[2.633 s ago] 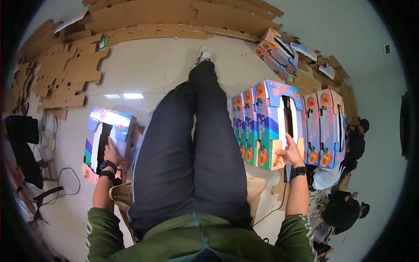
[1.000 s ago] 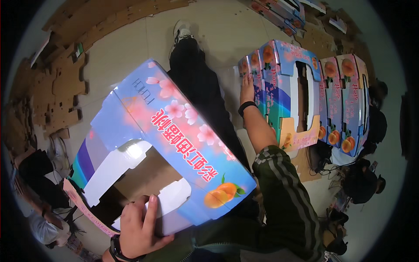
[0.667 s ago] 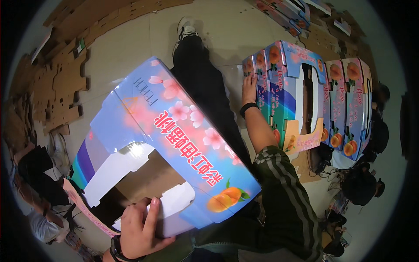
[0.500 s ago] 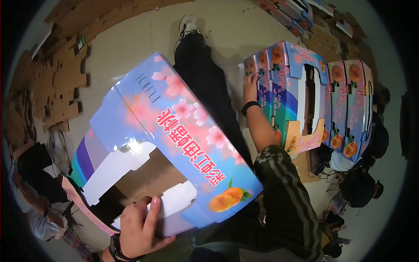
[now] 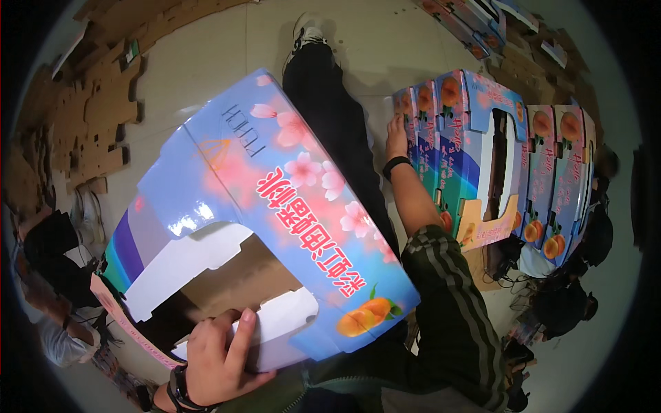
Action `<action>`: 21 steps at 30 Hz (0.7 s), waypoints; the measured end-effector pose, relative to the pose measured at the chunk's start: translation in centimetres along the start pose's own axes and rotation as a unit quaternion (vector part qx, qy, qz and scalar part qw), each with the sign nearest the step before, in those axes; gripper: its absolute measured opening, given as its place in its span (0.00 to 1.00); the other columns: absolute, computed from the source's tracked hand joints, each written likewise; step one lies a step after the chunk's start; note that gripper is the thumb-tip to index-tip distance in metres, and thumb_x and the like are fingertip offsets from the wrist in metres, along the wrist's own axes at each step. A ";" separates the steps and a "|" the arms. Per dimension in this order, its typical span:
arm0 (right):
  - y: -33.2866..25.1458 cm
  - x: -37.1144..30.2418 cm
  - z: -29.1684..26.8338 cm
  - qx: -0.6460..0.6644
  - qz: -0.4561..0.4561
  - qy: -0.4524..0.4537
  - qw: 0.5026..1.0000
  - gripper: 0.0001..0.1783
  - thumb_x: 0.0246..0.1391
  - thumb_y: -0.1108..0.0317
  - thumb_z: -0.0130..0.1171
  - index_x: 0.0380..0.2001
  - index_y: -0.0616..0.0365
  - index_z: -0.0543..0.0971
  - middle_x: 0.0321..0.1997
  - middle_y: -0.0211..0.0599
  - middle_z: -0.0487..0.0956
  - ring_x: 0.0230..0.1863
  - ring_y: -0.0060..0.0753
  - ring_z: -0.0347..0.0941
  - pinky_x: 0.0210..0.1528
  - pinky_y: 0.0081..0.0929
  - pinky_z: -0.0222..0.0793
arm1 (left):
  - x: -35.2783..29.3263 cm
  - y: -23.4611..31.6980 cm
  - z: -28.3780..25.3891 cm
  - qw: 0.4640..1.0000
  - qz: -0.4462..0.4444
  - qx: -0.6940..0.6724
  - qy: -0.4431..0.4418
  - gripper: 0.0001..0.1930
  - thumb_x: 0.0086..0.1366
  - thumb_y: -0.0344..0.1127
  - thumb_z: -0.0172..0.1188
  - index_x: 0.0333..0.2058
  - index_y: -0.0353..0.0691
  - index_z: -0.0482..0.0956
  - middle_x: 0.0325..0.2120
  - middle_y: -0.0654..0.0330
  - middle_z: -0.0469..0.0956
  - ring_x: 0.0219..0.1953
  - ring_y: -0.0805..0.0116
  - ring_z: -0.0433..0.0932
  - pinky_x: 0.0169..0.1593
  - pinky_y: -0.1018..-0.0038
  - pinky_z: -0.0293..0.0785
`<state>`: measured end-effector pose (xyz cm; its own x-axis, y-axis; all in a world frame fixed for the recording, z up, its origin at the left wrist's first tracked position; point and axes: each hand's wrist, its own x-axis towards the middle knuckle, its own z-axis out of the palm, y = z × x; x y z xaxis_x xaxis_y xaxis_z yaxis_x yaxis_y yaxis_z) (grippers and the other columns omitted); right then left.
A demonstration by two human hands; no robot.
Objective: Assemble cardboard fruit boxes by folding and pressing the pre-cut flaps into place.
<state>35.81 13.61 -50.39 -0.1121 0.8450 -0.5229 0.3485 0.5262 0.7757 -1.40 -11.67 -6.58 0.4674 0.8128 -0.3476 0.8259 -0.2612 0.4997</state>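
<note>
A blue and pink cardboard fruit box (image 5: 275, 227) with blossom and peach prints lies tilted across my lap, its large cut-out opening facing up. My left hand (image 5: 220, 351) grips the near edge of that opening, some fingers curled inside and the index finger lying along the white flap. My right hand (image 5: 397, 138) reaches out to a row of similar printed boxes (image 5: 447, 165) standing on the right. Its fingers lie fairly straight against the left end of the row; the thumb is hidden.
Flattened brown cardboard (image 5: 96, 110) covers the floor at left, with more along the far edge. Further printed boxes (image 5: 468, 24) lie at the far right. My outstretched leg (image 5: 323, 96) runs between the box and the row. Other people sit at both sides.
The whole view has shifted slightly, so the row of boxes appears a little lower and further right. Both hands keep their places on the boxes.
</note>
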 end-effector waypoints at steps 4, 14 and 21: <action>-2.0 0.9 1.8 0.012 -0.062 -0.039 0.997 0.27 0.71 0.55 0.44 0.68 0.48 0.73 0.69 0.39 0.70 0.73 0.48 0.57 0.72 0.58 0.43 | 0.6 1.1 -0.5 0.997 -0.057 -0.055 0.007 0.57 0.40 0.37 0.78 0.72 0.37 0.60 0.59 0.38 0.68 0.57 0.36 0.69 0.61 0.48 0.66; -4.6 2.9 3.8 -0.044 -0.032 -0.038 0.998 0.27 0.70 0.59 0.43 0.68 0.52 0.71 0.67 0.42 0.71 0.65 0.45 0.64 0.59 0.46 0.56 | 2.1 1.1 -0.8 0.997 -0.058 -0.041 -0.004 0.55 0.42 0.39 0.78 0.70 0.34 0.62 0.56 0.37 0.70 0.53 0.37 0.71 0.57 0.50 0.67; -6.4 6.0 5.3 -0.017 0.017 0.008 1.000 0.27 0.70 0.60 0.41 0.67 0.57 0.72 0.68 0.48 0.70 0.62 0.46 0.66 0.51 0.44 0.58 | 2.3 1.2 -0.8 0.998 -0.059 -0.018 -0.007 0.53 0.45 0.43 0.77 0.70 0.33 0.63 0.54 0.38 0.71 0.51 0.39 0.72 0.54 0.50 0.69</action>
<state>37.85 14.75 -60.39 -0.1153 0.8638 -0.4905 0.3204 0.4997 0.8048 0.37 -9.70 -6.17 0.3727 0.8293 -0.4163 0.8631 -0.1451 0.4837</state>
